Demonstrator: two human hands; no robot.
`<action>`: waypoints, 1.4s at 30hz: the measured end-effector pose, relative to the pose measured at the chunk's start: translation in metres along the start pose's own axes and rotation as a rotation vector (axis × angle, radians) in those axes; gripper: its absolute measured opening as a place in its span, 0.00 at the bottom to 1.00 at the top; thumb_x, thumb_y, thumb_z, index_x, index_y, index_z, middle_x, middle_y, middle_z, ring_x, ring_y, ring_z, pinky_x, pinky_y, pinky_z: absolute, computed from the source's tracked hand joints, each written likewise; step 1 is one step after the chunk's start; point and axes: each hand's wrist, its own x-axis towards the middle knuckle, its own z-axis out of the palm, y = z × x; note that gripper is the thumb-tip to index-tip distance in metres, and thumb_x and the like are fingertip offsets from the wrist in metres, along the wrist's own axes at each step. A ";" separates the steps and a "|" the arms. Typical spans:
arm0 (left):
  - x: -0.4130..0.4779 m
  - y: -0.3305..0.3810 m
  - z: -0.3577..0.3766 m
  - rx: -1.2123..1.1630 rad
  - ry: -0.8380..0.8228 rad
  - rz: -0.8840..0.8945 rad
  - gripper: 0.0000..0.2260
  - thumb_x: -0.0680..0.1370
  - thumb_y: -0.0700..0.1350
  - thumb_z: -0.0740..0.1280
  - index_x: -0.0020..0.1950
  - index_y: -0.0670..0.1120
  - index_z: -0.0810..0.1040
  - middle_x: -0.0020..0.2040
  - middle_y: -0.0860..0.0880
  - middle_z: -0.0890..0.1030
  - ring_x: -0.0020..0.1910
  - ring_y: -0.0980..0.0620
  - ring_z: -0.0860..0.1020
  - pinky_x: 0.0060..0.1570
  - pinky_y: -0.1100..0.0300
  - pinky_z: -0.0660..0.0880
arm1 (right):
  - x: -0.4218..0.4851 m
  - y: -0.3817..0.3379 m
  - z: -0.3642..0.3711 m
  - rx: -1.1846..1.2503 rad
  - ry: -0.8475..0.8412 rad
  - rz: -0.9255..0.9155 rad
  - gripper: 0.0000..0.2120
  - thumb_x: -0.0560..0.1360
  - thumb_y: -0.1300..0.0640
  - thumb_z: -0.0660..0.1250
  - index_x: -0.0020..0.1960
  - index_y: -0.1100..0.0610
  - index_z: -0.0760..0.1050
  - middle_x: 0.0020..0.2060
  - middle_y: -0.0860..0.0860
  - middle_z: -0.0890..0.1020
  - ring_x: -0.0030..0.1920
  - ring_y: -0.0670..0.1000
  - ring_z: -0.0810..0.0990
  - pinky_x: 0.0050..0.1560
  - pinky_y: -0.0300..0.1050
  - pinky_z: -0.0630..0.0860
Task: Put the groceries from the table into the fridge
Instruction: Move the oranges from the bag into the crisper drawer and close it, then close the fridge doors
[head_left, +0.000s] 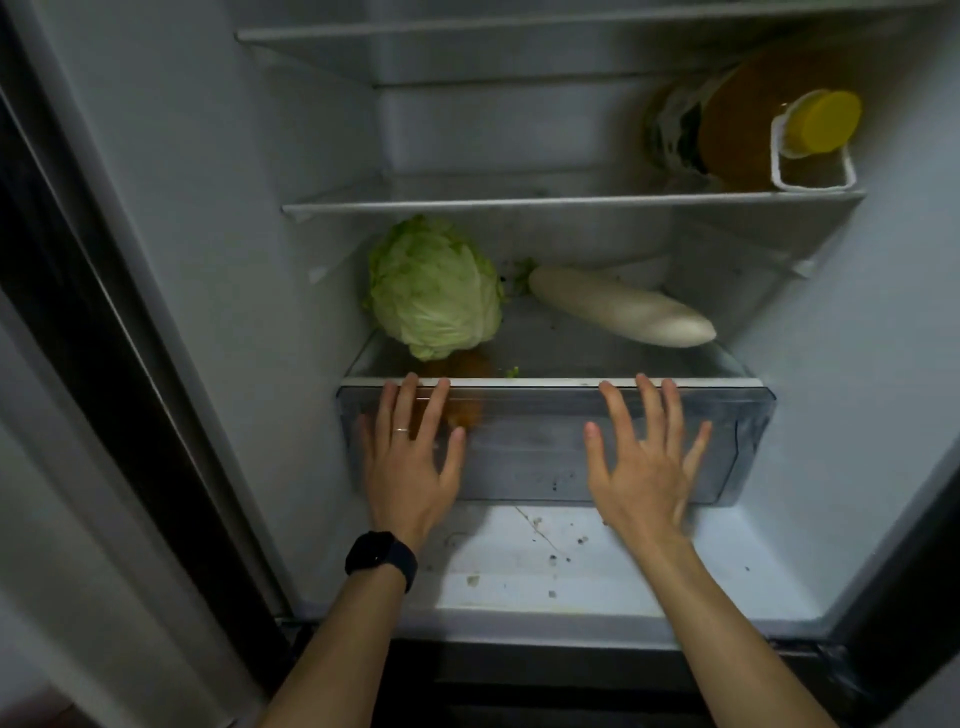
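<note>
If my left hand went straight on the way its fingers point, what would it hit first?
Probably the cabbage. The left hand lies flat on the drawer front, reaching its top edge, and the cabbage sits just beyond, though depth is unclear.

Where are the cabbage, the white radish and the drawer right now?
cabbage (434, 291): head view, middle of its leafy head.
white radish (621, 306): head view, middle of its body.
drawer (524, 441): head view, bare middle of its front wall.
</note>
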 end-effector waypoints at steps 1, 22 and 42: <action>0.001 -0.001 0.003 -0.002 -0.005 -0.007 0.25 0.80 0.57 0.60 0.78 0.56 0.64 0.80 0.49 0.60 0.80 0.46 0.53 0.75 0.36 0.51 | 0.001 0.000 0.002 0.007 0.000 -0.003 0.25 0.80 0.41 0.54 0.76 0.42 0.64 0.79 0.49 0.59 0.81 0.52 0.47 0.76 0.70 0.45; -0.085 0.094 -0.070 -0.201 -0.344 0.128 0.24 0.77 0.50 0.67 0.73 0.54 0.72 0.75 0.46 0.68 0.78 0.45 0.59 0.75 0.39 0.53 | -0.113 0.000 -0.194 0.134 -0.358 0.147 0.20 0.82 0.46 0.60 0.73 0.43 0.71 0.72 0.42 0.72 0.76 0.48 0.63 0.72 0.44 0.61; -0.176 0.423 -0.197 -0.666 -0.006 0.616 0.29 0.76 0.52 0.69 0.76 0.50 0.67 0.79 0.44 0.58 0.78 0.44 0.59 0.71 0.36 0.61 | -0.224 0.242 -0.438 0.472 0.378 0.655 0.14 0.83 0.54 0.62 0.68 0.51 0.75 0.62 0.47 0.80 0.60 0.44 0.78 0.50 0.20 0.68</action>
